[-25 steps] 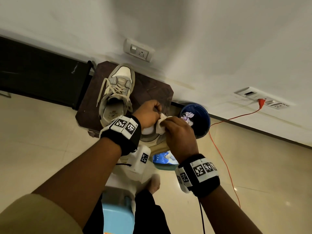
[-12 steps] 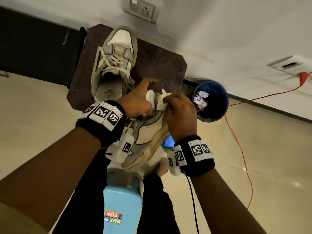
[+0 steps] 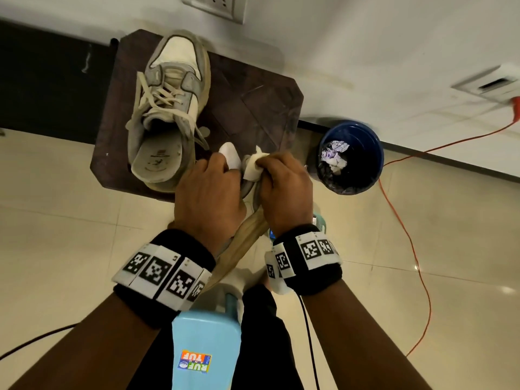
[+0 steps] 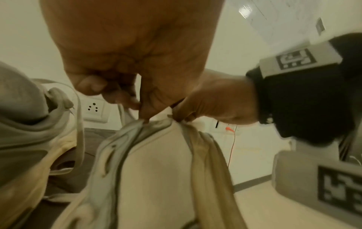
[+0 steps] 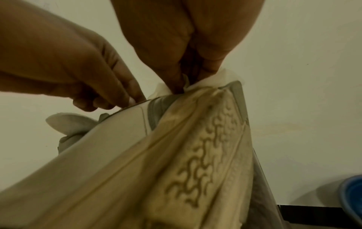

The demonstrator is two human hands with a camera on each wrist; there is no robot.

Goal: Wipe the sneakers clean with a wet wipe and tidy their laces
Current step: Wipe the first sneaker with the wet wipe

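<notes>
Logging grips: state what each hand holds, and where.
Left hand grips the lifted sneaker near its toe; right hand pinches a wet wipe against that toe.

Held sneaker [image 3: 247, 237] mostly behind hands

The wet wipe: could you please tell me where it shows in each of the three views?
Head: wet wipe at centre, pinched by the right hand against the held sneaker.
Left wrist: not visible.
Right wrist: upper centre, at the fingertips, above the sole.
Shared landmark: the held sneaker's yellowed sole.
</notes>
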